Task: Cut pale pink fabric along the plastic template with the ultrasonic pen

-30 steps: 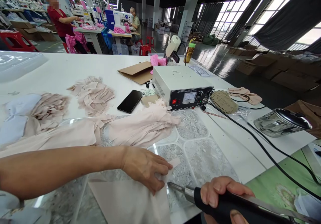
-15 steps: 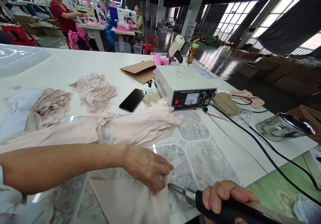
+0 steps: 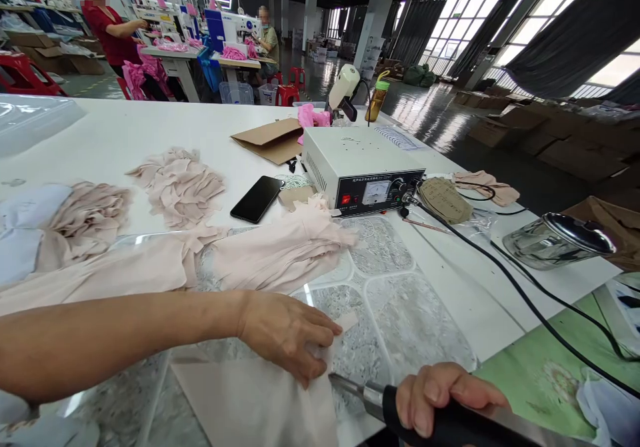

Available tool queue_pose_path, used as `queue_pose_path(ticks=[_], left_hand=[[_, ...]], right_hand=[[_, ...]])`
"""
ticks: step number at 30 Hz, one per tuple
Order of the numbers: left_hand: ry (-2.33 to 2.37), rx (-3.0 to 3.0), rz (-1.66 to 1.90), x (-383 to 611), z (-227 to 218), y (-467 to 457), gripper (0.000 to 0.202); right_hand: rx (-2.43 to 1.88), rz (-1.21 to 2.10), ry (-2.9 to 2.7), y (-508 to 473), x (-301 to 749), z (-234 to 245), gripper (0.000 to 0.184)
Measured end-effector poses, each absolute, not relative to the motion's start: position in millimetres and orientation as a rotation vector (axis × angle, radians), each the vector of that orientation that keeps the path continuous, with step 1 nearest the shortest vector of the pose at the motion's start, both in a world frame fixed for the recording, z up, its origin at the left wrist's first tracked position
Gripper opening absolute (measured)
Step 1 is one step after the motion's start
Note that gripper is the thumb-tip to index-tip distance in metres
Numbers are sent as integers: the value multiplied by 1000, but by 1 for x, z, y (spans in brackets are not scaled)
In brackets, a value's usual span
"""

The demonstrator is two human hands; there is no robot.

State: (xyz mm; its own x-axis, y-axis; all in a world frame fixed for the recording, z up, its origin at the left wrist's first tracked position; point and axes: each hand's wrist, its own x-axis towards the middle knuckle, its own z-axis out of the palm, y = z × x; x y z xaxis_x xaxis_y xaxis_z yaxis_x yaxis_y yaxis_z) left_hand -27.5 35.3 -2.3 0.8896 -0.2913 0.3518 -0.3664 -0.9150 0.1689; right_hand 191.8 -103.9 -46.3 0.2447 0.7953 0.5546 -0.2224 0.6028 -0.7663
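Right hand (image 3: 440, 397) clamped on cutter (image 3: 363, 391), axis along table's (image 3: 125, 140) near edge, tip pointing left at fabric (image 3: 250, 403) pinned by flat left hand (image 3: 283, 333). Positions unchanged.

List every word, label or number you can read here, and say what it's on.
"JUKI", faint, on the sewing machine in the background.
On the control box, a line of print above the dial: too small to read.
On the brown tags beside it: print too blurred to read.
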Motion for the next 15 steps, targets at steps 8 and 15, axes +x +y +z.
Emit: queue_pose_path(ticks=[8,15], left_hand=[[-264,2752,443,-24,-8,23,27],[-47,2756,598,-22,-14,8,26]], right_hand=[[-681,732,-1000,-111,170,-16,16],[-734,805,-954,-116,171,-14,18]])
